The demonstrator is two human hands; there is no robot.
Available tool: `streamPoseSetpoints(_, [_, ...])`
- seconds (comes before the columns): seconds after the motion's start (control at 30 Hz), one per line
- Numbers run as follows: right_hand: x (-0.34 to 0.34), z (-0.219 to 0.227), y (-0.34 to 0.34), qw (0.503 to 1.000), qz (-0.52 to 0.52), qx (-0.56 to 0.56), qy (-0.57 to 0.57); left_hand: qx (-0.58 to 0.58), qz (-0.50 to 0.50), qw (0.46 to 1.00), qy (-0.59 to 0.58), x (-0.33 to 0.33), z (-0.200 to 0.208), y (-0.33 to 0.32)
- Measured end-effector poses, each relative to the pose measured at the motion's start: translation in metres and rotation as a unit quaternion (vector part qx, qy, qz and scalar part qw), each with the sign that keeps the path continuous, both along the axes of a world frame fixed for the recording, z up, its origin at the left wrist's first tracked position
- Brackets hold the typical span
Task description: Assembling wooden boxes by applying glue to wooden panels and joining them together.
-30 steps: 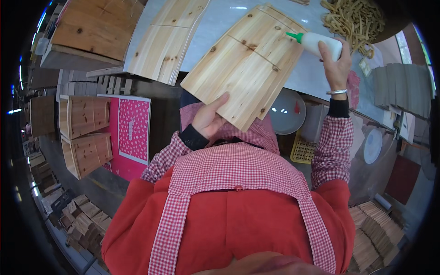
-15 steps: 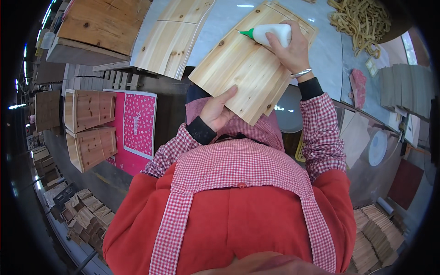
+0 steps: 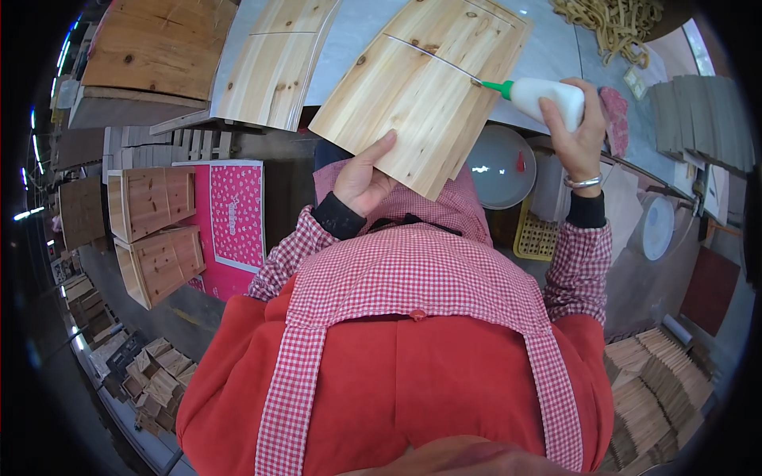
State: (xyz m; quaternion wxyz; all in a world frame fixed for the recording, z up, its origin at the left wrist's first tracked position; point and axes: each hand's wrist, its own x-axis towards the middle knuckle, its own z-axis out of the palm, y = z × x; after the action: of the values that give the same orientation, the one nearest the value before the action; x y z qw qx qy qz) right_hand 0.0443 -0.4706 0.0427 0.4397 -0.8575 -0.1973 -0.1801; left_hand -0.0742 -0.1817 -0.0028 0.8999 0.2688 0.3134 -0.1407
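My left hand (image 3: 365, 179) grips the near left edge of a pale wooden panel (image 3: 429, 103), its thumb on top and its fingers underneath. At the far end the panel rests over the work table. A white glue bottle (image 3: 548, 101) with a green nozzle is in my right hand (image 3: 578, 131), tipped on its side. The nozzle tip is at the panel's right part, by the end of a thin glue line (image 3: 432, 55) in a groove across the wood. Another edge shows beneath this panel, so more than one may be stacked.
A second panel (image 3: 274, 63) with a groove lies left on the table. Wooden boxes (image 3: 159, 194) stand on a pink surface at left. Right of my lap are a grey round basin (image 3: 500, 170) and a yellow crate (image 3: 536, 230). Wood strips (image 3: 615, 28) lie far right.
My right hand and the glue bottle have moved right and nearer. A glue line now shows across the panel's groove. My left hand keeps its hold; the view has shifted slightly.
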Motion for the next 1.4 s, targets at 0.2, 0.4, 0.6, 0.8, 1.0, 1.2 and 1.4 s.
streamPoseSetpoints(0.2, [-0.012,0.006,-0.013,0.960,-0.113,0.215,0.140,-0.058,-0.004,0.997,-0.056,-0.002,0.018,0.009])
streamPoseSetpoints(0.4, [0.015,0.003,-0.011,0.902,-0.129,0.402,0.093,-0.075,0.000,0.992,-0.099,-0.003,0.005,0.027])
streamPoseSetpoints(0.6, [0.061,0.007,-0.003,0.904,-0.164,0.384,0.086,-0.099,0.009,0.990,-0.100,-0.010,-0.002,0.038])
streamPoseSetpoints(0.8, [0.092,0.004,-0.001,0.913,-0.172,0.359,0.087,-0.101,0.003,0.990,-0.098,-0.011,0.001,0.043])
streamPoseSetpoints(1.0, [0.103,0.005,0.004,0.928,-0.191,0.303,0.099,-0.065,0.000,0.992,-0.109,-0.016,0.002,0.043])
streamPoseSetpoints(1.2, [0.093,0.013,0.003,0.934,-0.168,0.305,0.085,-0.065,-0.004,0.992,-0.109,-0.015,0.000,0.046])
streamPoseSetpoints(1.4, [0.064,0.019,0.015,0.936,-0.101,0.319,0.104,-0.036,-0.004,0.992,-0.121,-0.006,0.003,0.047])
